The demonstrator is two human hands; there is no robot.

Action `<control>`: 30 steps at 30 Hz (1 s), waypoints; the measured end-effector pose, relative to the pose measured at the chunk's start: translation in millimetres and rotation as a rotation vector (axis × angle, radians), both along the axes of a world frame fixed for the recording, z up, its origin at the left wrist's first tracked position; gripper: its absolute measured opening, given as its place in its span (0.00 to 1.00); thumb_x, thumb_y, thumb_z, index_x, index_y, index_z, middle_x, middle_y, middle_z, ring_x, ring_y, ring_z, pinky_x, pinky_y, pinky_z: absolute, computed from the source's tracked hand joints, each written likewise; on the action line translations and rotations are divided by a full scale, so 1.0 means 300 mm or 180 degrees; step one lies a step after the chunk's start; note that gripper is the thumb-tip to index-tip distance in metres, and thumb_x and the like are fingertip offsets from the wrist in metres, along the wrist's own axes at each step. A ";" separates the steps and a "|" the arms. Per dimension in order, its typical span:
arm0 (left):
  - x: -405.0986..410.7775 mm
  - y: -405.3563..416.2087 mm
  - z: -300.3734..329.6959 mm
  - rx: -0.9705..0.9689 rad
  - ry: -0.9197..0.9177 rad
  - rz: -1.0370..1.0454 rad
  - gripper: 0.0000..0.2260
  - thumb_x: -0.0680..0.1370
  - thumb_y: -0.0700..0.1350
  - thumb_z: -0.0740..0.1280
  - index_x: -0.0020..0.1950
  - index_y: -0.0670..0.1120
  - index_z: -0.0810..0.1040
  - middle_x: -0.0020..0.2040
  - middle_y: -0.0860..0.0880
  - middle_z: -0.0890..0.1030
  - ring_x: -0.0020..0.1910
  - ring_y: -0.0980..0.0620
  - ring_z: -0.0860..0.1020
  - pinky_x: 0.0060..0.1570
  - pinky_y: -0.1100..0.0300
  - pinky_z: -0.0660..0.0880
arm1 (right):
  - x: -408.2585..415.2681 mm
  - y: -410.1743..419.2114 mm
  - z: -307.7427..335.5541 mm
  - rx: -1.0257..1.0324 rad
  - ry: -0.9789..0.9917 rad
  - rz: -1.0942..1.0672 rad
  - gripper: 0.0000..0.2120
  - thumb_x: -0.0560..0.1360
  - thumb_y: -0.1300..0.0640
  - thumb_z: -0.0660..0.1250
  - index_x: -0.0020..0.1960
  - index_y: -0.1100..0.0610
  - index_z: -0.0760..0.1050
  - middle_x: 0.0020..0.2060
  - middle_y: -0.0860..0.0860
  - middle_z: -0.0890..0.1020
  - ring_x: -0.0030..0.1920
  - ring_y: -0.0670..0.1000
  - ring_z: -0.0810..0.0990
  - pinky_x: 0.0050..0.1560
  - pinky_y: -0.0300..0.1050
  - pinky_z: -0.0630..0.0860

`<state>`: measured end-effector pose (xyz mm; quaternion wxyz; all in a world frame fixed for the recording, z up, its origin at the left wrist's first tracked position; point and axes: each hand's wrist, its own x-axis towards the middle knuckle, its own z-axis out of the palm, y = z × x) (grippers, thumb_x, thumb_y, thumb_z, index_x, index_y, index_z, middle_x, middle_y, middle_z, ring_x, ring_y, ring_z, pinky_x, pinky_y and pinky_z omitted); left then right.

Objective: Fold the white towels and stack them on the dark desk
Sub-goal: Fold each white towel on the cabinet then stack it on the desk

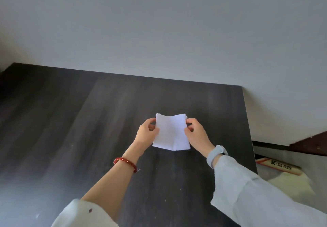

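Observation:
A small white towel (171, 132), folded into a rough square, is held just above the dark desk (70, 120) near its middle right. My left hand (146, 132) pinches the towel's left edge between thumb and fingers. My right hand (196, 132) pinches its right edge the same way. The towel's lower edge hangs close to the desk top; whether it touches is unclear. No other towel lies on the desk in view.
A pale wall rises behind the desk. Past the desk's right edge, lower down, sit a box lettered "K-GLASS" (280, 165) and a clear bag with white material (292, 182). A reddish-brown surface (311, 144) shows at the far right.

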<state>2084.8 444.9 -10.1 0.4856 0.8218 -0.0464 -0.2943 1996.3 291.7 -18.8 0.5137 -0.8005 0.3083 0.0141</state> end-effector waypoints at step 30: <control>-0.031 -0.092 0.077 0.0807 -0.1883 -0.1584 0.16 0.78 0.46 0.59 0.65 0.46 0.72 0.67 0.48 0.70 0.65 0.47 0.70 0.66 0.51 0.65 | -0.218 -0.022 0.108 -0.1183 0.0347 -0.0074 0.15 0.80 0.57 0.55 0.65 0.55 0.70 0.60 0.50 0.78 0.60 0.50 0.76 0.59 0.38 0.71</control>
